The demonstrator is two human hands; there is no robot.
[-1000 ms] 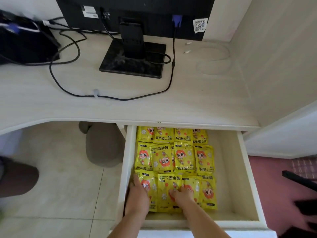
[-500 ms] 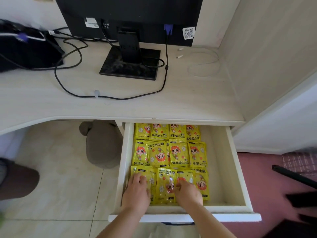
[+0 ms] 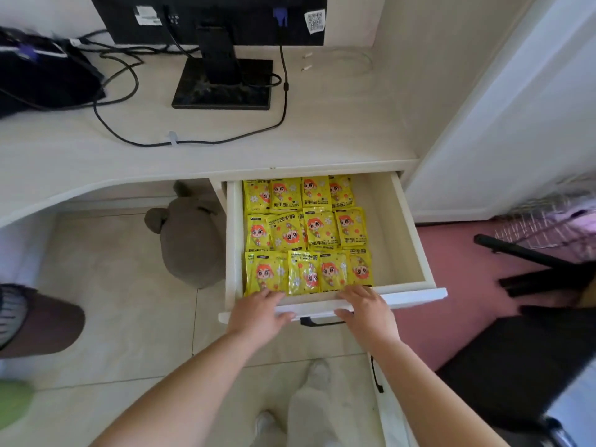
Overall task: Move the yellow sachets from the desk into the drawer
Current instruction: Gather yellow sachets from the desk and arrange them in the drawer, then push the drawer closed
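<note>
Filling drawer [image 3: 410, 240], sachets [image 3: 306, 235], nearest row by fingers [image 3: 270, 293]

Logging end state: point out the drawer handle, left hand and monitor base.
drawer handle [image 3: 322, 323], head view, black bar's middle.
left hand [image 3: 258, 313], head view, back of hand.
monitor base [image 3: 222, 97], head view, flat plate's front.

- The flat yellow foil sachets [image 3: 317, 227] with the red-haired cartoon face carry bold black Chinese characters, 暖手宝. On several packs they lie upside down to me.
- Smaller lines of Latin print sit beside those characters, too fine for me to read.
- A white square sticker [image 3: 314, 22] on the back of the black monitor [image 3: 242, 11] bears a QR code.
- A white rectangular label [image 3: 148, 19] further left on that monitor has print I cannot make out.
</note>
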